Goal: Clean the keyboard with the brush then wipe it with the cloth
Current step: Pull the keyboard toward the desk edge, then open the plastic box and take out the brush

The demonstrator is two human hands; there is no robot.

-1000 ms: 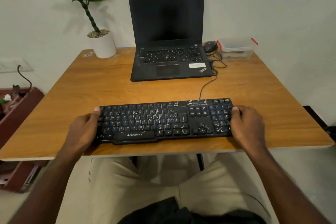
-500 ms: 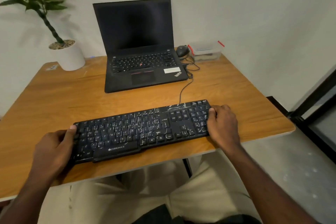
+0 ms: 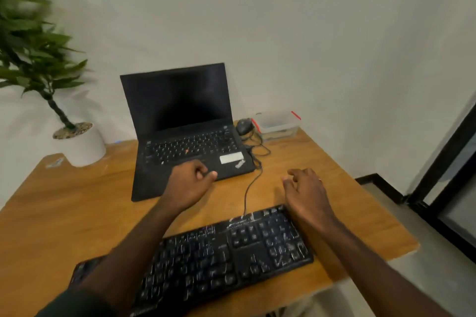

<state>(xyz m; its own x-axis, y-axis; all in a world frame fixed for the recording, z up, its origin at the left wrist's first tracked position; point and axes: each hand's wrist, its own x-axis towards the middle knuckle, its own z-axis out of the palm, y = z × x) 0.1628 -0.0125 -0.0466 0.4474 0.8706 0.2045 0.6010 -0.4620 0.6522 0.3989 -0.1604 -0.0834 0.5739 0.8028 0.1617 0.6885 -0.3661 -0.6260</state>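
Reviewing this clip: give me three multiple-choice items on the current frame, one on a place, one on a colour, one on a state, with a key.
1. Where is the mouse?
A. between the laptop and the clear container
B. on the keyboard
C. beside the plant pot

2. What colour are the container's clips?
A. blue
B. red
C. green

3. What are the hands holding?
A. a brush
B. a cloth
C. nothing

Key: 1 A, the mouse sits between the laptop and the container. 2 B, both corner clips are red. 3 C, the left hand and right hand are raised beyond the keyboard, both empty.
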